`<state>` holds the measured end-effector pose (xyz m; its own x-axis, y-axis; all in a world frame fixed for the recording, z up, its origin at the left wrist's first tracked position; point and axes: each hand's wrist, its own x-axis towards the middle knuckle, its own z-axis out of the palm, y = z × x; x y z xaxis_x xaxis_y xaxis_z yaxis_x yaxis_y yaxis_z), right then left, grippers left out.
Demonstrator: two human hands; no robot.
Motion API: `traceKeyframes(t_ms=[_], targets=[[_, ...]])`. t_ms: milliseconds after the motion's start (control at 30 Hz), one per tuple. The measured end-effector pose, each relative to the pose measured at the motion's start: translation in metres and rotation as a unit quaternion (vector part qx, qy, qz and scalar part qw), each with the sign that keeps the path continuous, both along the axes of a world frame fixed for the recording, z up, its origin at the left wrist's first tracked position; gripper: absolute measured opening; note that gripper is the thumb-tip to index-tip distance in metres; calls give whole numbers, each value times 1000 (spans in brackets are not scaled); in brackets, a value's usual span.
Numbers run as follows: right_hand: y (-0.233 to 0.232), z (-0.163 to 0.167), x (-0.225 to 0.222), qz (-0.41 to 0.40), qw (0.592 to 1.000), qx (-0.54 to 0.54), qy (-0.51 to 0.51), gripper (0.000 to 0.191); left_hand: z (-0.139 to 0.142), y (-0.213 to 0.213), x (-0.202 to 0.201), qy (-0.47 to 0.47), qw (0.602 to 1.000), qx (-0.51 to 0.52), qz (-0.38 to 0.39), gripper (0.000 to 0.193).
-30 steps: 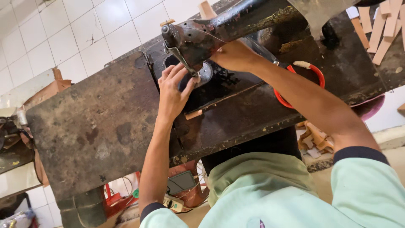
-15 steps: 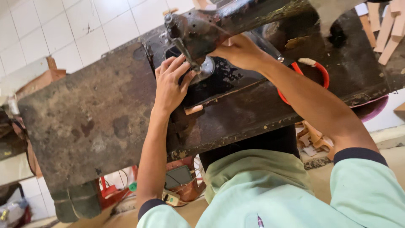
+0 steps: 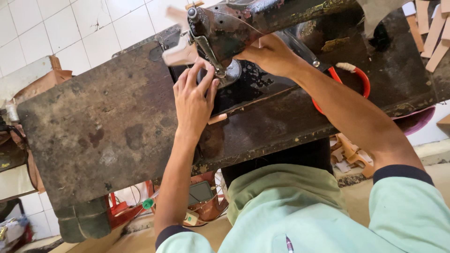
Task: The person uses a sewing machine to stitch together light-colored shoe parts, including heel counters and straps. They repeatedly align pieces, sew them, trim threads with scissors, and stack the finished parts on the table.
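An old dark sewing machine (image 3: 262, 21) stands on a worn, stained wooden table (image 3: 98, 136). My left hand (image 3: 193, 100) lies flat on the machine bed beside the needle and presser foot (image 3: 220, 70), fingers spread and pressing down. A pale tan piece of material (image 3: 180, 54) sticks out just past its fingertips, blurred. My right hand (image 3: 268, 54) reaches under the machine's arm, fingers curled against the body behind the needle; what they grip is hidden. A small tan strip (image 3: 217, 119) peeks out near my left wrist.
Red-handled scissors (image 3: 358, 79) lie on the table under my right forearm. Tan cut pieces (image 3: 433, 33) are stacked at the top right, more scraps (image 3: 351, 157) on the floor. A red stool frame and a bag (image 3: 201, 199) sit under the table. White tiled floor (image 3: 61, 28) lies beyond.
My left hand has slid forward along the machine bed toward the needle, and a tan piece now shows beyond its fingertips. The right hand stays under the machine arm.
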<state>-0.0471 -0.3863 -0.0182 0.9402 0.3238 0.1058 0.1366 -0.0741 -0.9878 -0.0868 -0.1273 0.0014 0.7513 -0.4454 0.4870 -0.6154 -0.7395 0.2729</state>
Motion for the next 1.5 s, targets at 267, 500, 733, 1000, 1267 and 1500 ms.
traceKeyframes(t_ms=[267,500,733,1000,1267,1500], targets=[[2,-5,2,39,993,96,-64,27,0,-1,-19,-47,996,60,49,34],[2,-4,0,-16,999,-12,47,29,6,-8,-35,-21,995,79,64,35],[1,-15,4,21,998,64,7,28,22,-20,-47,33,997,57,50,45],[3,-8,3,45,993,103,-30,26,30,-29,-50,142,990,-8,9,58],[0,45,-21,-7,887,-458,53,37,30,-27,-47,165,984,-43,-43,49],[12,29,-50,-20,869,-357,-342,19,21,-24,-47,158,983,-65,-61,33]])
